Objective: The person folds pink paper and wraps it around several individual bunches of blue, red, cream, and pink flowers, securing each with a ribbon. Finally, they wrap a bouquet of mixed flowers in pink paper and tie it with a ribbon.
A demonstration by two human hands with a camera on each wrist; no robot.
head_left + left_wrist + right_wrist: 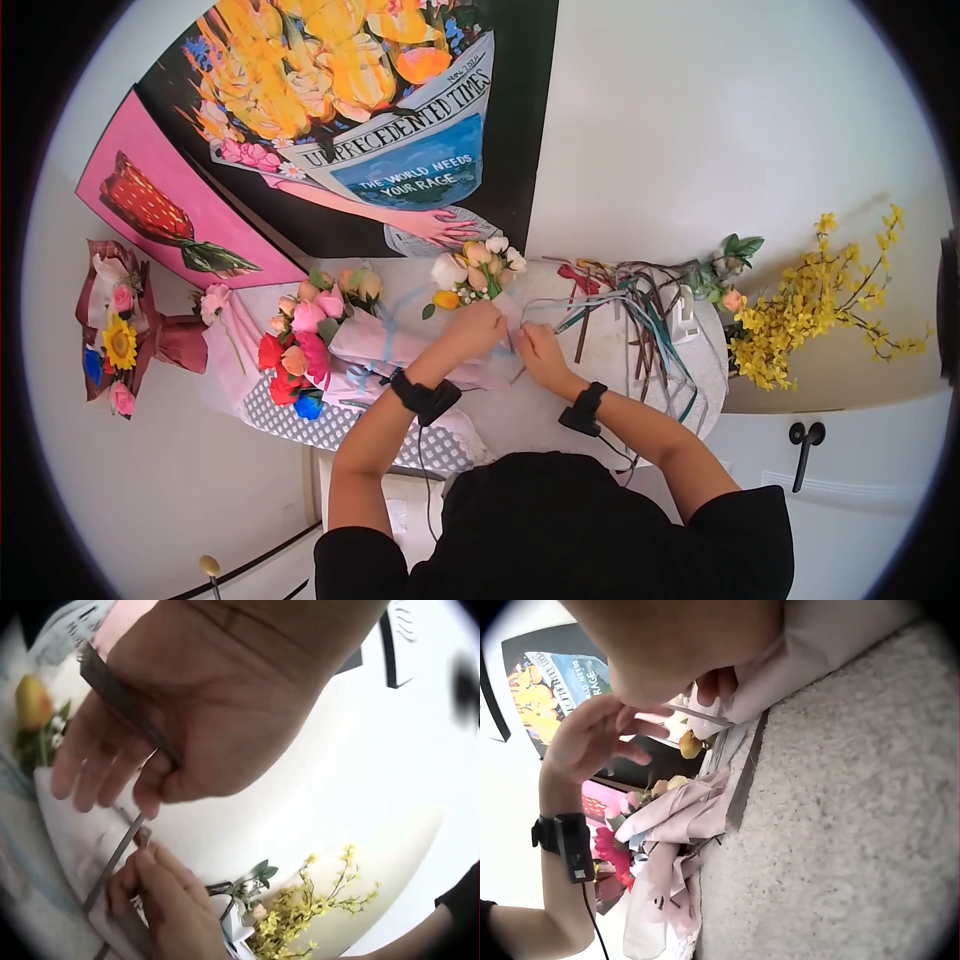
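Note:
A bouquet of white, peach and yellow flowers lies on the table, wrapped in pale pink paper. My left hand is over the wrap and pinches a narrow grey ribbon between thumb and forefinger, its cut end sticking out past the palm. Another stretch of ribbon crosses the paper below. Right beside it, my right hand has its thumb and forefinger together at the ribbon where it meets the wrap. In the right wrist view, the ribbon runs taut between the left hand and the paper.
Wrapped bouquets with pink and red flowers lie to the left on the table. Loose ribbons are heaped at the right, near a vase of yellow blossoms. Paintings lean at the back.

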